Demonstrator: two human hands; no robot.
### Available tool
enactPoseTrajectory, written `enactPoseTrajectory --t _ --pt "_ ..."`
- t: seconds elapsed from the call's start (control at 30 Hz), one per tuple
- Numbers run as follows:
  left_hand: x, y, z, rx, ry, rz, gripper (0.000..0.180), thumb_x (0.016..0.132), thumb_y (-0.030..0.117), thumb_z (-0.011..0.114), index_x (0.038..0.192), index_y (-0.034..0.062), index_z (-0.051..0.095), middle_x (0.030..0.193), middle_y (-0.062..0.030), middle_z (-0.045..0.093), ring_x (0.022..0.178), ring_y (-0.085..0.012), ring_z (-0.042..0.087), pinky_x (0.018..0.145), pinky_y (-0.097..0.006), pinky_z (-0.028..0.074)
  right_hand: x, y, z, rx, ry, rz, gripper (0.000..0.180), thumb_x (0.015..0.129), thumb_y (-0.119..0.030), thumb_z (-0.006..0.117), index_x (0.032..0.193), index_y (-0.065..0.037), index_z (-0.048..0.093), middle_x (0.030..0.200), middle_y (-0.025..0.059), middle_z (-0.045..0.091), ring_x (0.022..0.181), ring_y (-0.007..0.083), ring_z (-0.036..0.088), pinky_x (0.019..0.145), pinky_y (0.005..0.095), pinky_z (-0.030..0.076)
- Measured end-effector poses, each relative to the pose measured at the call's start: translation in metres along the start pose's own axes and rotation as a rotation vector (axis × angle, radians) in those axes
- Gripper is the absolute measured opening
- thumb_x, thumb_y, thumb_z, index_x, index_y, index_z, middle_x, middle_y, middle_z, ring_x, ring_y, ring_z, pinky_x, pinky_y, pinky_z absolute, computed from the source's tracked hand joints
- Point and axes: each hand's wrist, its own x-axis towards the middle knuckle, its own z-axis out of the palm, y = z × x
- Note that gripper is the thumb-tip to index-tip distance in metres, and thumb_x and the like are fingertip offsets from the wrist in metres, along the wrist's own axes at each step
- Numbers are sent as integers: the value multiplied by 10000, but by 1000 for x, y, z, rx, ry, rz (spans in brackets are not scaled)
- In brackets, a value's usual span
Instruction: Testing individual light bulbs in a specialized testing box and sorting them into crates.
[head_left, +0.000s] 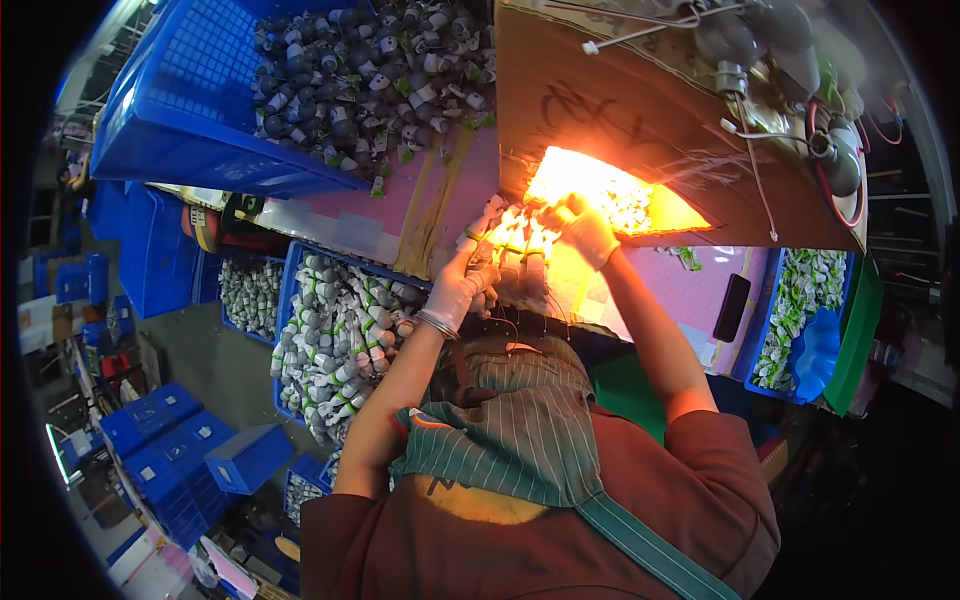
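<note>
My left hand [458, 295], in a thin white glove, is closed around a bundle of small grey-and-white parts [490, 225] at the front of a glowing opening. More of these parts, with green strips on them, lie bright between my two hands. At the right of the bundle, my gloved right hand [592, 235] has its fingers curled at the edge of the glare. What its fingertips grip is washed out by the light. The orange-white opening [600, 185] is cut into a brown cardboard box [600, 90]. Thin wires hang below the bundle.
A blue crate [200, 100] at the far left carries a heap of grey parts [370, 80]. Bundles with green bands [340, 340] fill another crate beside my left arm. On the right are a black phone [732, 308], a blue bin of green-and-white pieces [800, 300] and hanging wired parts [840, 160].
</note>
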Motion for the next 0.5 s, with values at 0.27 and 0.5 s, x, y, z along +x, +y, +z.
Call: enactPoseTrajectory --t 0.27,0.5 --pt "7 4 25 319 27 4 462 809 58 630 1234 -39 478 874 -76 602 542 -101 567 448 -238 459 -35 -23 41 -295 -108 -63 144 790 -125 647 912 -89 580 848 62 563 766 211 553 694 313 465" --pt "12 -1 37 270 45 229 374 807 62 627 1151 -32 511 1035 -41 463 507 -107 559 458 -241 471 -42 -26 48 -205 74 -79 166 844 -1 582 1000 -22 528 906 35 590 864 105 579 789 250 480"
